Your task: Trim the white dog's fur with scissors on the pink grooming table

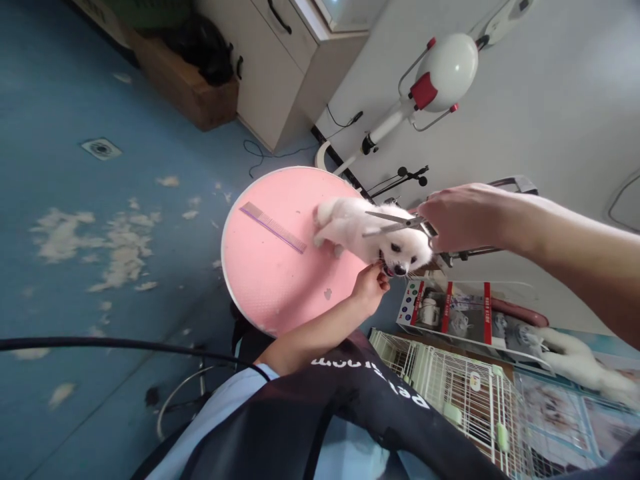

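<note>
A small white fluffy dog (345, 223) stands on a round pink table (280, 293), its mouth slightly open. My left hand (371, 288) is at the dog's chin, its fingers closed on the fur beneath the muzzle. Grooming scissors (395, 223) are in my right hand (453, 215), beside the dog's head. Their two blades are spread apart and cross in front of the head and neck. Behind the dog, a metal comb (273, 228) with a purple spine lies flat on the tabletop.
Clumps of white fur (123, 250) litter the blue floor. A white stand dryer (445, 73) is by the wall, near a cabinet (273, 67). Wire cages (450, 387) and a shelf box (445, 310) stand at lower right. A black cable (125, 343) crosses at lower left.
</note>
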Demonstrator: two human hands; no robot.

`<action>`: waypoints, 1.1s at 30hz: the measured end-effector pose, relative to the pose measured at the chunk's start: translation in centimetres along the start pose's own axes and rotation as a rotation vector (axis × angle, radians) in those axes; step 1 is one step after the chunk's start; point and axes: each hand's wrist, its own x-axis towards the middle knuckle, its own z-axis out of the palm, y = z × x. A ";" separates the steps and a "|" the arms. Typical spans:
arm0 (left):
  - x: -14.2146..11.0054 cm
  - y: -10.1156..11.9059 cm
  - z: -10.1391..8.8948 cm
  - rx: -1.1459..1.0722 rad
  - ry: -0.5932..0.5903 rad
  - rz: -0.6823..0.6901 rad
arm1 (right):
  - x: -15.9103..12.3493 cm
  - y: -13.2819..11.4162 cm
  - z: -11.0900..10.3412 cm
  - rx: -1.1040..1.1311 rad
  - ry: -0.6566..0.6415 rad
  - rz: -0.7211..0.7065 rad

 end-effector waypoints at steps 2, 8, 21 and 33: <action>0.3 -0.2 0.0 -0.027 -0.008 0.002 | -0.6 -1.2 -0.1 -0.095 -0.043 0.011; 0.6 -0.7 0.0 -0.061 -0.034 0.011 | -1.8 -4.2 0.0 -0.276 0.071 0.001; 0.1 -0.4 0.0 -0.055 -0.101 0.019 | -1.3 -5.7 1.7 -0.300 0.175 -0.016; 0.2 -0.7 0.0 -0.039 -0.071 0.005 | -2.1 -3.2 0.1 -0.175 0.052 0.077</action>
